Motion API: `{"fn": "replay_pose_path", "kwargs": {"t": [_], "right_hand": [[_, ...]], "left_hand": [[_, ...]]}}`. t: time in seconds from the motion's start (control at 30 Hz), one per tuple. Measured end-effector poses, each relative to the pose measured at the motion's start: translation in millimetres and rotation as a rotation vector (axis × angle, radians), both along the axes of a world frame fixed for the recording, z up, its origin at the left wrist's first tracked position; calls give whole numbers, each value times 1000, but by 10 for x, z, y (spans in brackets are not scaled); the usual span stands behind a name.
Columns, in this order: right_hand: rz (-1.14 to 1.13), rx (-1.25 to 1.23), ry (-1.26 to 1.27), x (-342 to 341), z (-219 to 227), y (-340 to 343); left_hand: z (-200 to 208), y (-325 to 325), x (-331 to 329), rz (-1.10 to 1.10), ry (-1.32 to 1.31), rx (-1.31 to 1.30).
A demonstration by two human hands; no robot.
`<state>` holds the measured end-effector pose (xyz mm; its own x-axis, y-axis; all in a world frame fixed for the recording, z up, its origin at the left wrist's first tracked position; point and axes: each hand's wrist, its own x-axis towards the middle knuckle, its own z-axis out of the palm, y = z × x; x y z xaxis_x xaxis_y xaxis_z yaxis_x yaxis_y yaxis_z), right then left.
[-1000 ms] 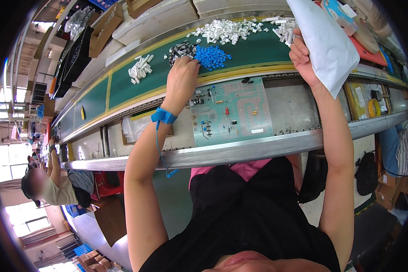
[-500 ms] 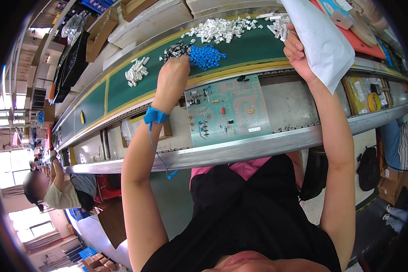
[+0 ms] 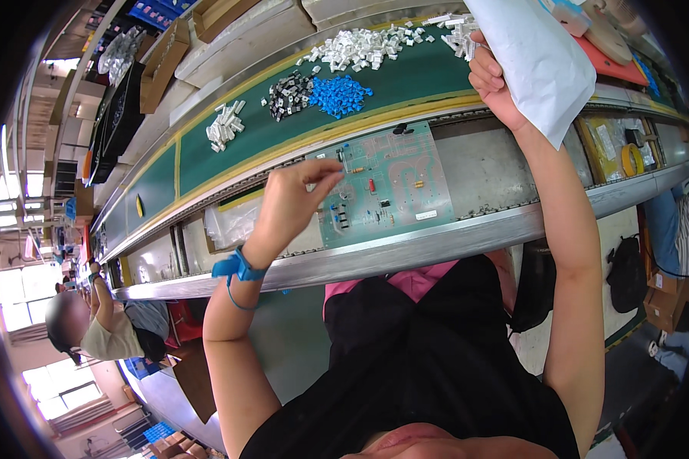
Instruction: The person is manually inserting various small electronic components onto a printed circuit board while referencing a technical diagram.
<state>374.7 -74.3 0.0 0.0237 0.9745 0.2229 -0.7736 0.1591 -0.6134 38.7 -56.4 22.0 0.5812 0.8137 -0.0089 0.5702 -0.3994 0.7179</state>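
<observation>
A pale green circuit board (image 3: 386, 187) lies on the metal rail in front of me. My left hand (image 3: 295, 203), with a blue wrist strap (image 3: 237, 269), hovers over the board's left edge. Its thumb and forefinger are pinched together on a small component that is barely visible. My right hand (image 3: 494, 80) is raised at the upper right and grips a white bag (image 3: 540, 61) by its lower edge. Beyond the board, on the green belt (image 3: 207, 161), lie a pile of blue parts (image 3: 341, 96), a black pile (image 3: 287, 96) and white parts (image 3: 360, 50).
A smaller heap of white parts (image 3: 223, 126) sits further left on the belt. Cardboard boxes (image 3: 164, 65) stand behind the belt. A tray with a yellow tape roll (image 3: 630, 161) is at the right. Another person (image 3: 92, 329) works at the lower left.
My left hand has pulled back from the black and blue piles on the belt to the circuit board, fingers now pinched. My right hand still holds the white bag.
</observation>
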Motion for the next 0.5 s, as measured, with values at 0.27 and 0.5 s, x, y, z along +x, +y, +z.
{"fn": "replay_pose_path", "kwargs": {"t": [0.27,0.5], "right_hand": [[11,2,9,-36,68,-29],[16,-4,22,-21,39,-13]], "left_hand": [[-78,-241,-63,-240,198,371],[-95,-304,-67,-262,250,442]]}}
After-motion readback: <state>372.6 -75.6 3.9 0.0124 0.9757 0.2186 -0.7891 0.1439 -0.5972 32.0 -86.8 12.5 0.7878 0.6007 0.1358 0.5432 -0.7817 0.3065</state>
